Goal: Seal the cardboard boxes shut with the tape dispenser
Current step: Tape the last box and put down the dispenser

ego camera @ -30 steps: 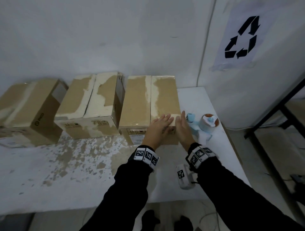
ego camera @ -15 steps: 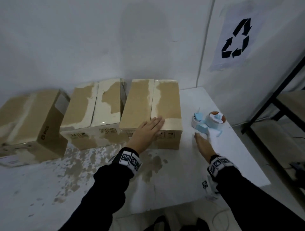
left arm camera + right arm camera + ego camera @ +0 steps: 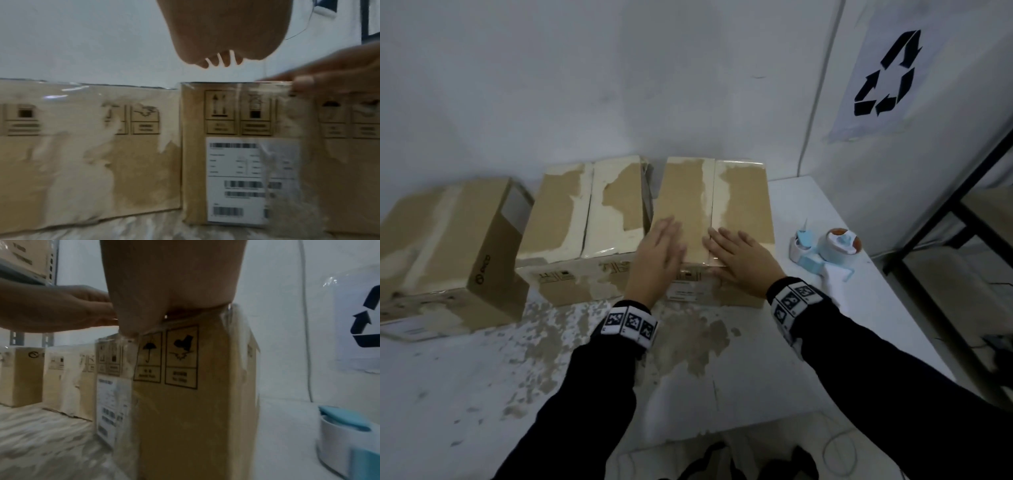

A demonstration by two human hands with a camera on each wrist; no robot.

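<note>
Three cardboard boxes stand in a row on the white table (image 3: 859,335). On the rightmost box (image 3: 746,202), both flaps lie closed with a seam down the middle. My left hand (image 3: 659,253) lies flat on its left flap near the front edge, fingers straight. My right hand (image 3: 743,257) presses flat on the right flap beside the seam. Clear tape glints over the box's front edge (image 3: 236,86). The blue and white tape dispenser (image 3: 825,250) sits on the table to the right of this box, untouched; it also shows in the right wrist view (image 3: 347,439).
The middle box (image 3: 592,212) and the tilted left box (image 3: 445,240) fill the back left of the table. A wall with a recycling sign (image 3: 887,72) stands behind. A black metal rack (image 3: 955,219) is at the right, past the table's edge.
My right hand has come back from near the tape dispenser onto the right flap of the rightmost box. My left hand stayed on the box top, shifting slightly left.
</note>
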